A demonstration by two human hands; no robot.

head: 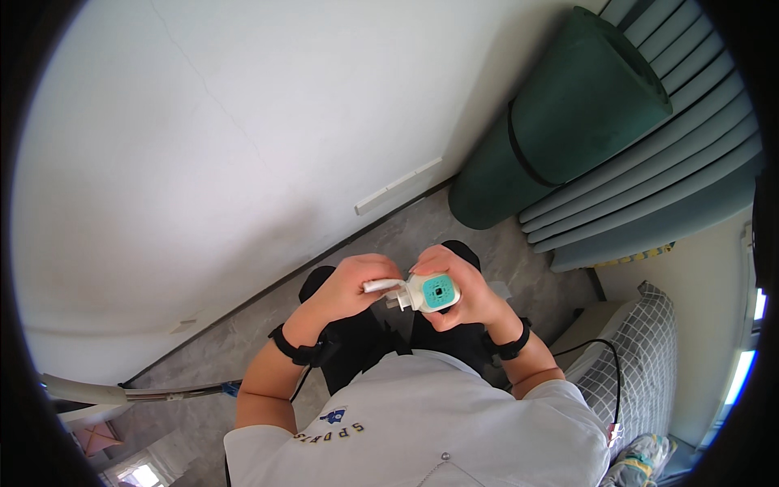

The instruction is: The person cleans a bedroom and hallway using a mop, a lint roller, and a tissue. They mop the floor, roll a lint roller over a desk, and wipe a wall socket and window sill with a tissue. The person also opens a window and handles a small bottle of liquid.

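My right hand (459, 286) grips a small white plug-in device (439, 292) with a teal face and a dark square in its middle. The device's metal plug prongs (393, 302) point left, towards my left hand (359, 283). Between the fingers of my left hand is a narrow white piece (382, 285), which reaches up to the device's near edge; whether the two are joined cannot be told. Both hands are close together above my lap.
A rolled green mat (560, 115) with a dark strap leans by the wall and grey curtain (645, 164). A white wall socket strip (398, 187) sits low on the wall. At right is a bed with checked bedding (645, 353).
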